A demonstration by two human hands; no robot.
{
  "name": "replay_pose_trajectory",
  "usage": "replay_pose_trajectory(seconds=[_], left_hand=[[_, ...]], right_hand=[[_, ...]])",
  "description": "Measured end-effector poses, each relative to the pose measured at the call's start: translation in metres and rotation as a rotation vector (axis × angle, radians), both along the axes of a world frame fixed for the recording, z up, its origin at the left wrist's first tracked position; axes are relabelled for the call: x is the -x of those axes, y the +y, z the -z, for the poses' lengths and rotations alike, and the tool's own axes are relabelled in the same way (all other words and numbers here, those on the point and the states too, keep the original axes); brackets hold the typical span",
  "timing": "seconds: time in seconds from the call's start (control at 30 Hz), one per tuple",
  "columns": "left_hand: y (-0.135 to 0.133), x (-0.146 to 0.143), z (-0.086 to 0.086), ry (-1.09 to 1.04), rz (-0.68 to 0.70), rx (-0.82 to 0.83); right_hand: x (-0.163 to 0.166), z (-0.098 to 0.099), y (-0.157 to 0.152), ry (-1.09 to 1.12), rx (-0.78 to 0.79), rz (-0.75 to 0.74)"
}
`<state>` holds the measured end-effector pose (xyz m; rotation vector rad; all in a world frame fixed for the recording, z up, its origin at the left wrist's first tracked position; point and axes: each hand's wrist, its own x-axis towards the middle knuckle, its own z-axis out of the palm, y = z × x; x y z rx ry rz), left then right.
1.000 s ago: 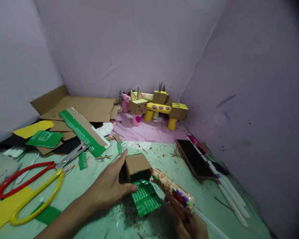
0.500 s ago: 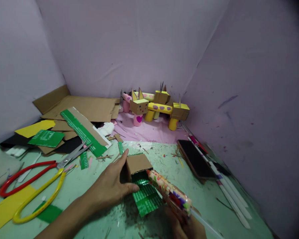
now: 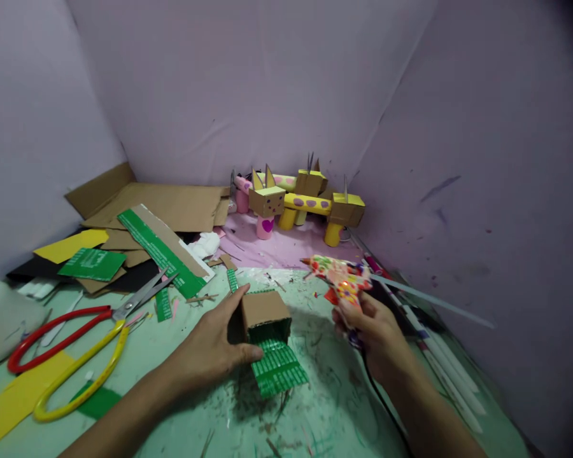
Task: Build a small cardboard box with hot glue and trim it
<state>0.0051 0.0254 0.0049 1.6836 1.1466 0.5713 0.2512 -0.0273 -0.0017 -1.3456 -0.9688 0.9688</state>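
Observation:
A small cardboard box [image 3: 266, 308] stands on the green tabletop, its near end open and a shiny green flap [image 3: 281, 369] lying outward. My left hand [image 3: 214, 337] grips the box's left side, thumb at the flap's edge and fingers behind. Off to the right, my right hand [image 3: 372, 324] is wrapped round the handle of a patterned hot glue gun [image 3: 339, 277]. The gun's nozzle points left and a clear glue stick [image 3: 434, 302] sticks out of its back. Its black cord hangs down past my wrist.
Large scissors [image 3: 114, 318] with red and yellow handles lie on the left, near cardboard and paper scraps [image 3: 162, 251]. Cardboard animal figures [image 3: 305, 202] stand at the back. A phone [image 3: 386, 296] and white sticks [image 3: 451, 375] lie on the right.
My right hand has lifted the glue gun away from the box's open end, up and to the right. My left hand stays on the box.

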Motion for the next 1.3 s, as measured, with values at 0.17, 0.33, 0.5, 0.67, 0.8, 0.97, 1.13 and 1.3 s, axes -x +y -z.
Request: replay_pose_trajectory(seconds=[0.17, 0.33, 0.5, 0.67, 0.8, 0.97, 1.13, 1.3], left_hand=[[0.001, 0.001, 0.004, 0.028, 0.011, -0.050], [0.001, 0.001, 0.005, 0.098, 0.043, -0.077], [-0.001, 0.001, 0.002, 0.128, 0.058, -0.085], [-0.003, 0.007, 0.000, 0.172, 0.123, -0.078], [-0.004, 0.018, -0.005, 0.241, 0.208, -0.066], [-0.014, 0.029, -0.009, 0.255, 0.349, -0.247], [-0.025, 0.027, 0.009, 0.194, 0.381, -0.478], [-0.023, 0.024, 0.022, 0.156, 0.319, -0.669]], right_hand=[[0.016, 0.008, 0.057, -0.103, 0.123, -0.053], [0.020, 0.016, 0.073, -0.257, 0.147, -0.092], [-0.004, 0.003, 0.033, -0.608, -0.007, -0.151], [0.010, 0.012, -0.011, -0.903, -0.293, -0.638], [0.028, 0.024, -0.018, -0.977, -0.385, -0.634], [0.028, 0.026, -0.014, -0.903, -0.424, -0.582], [0.029, 0.029, -0.012, -0.770, -0.482, -0.542], [0.034, 0.031, -0.008, -0.639, -0.508, -0.493]])
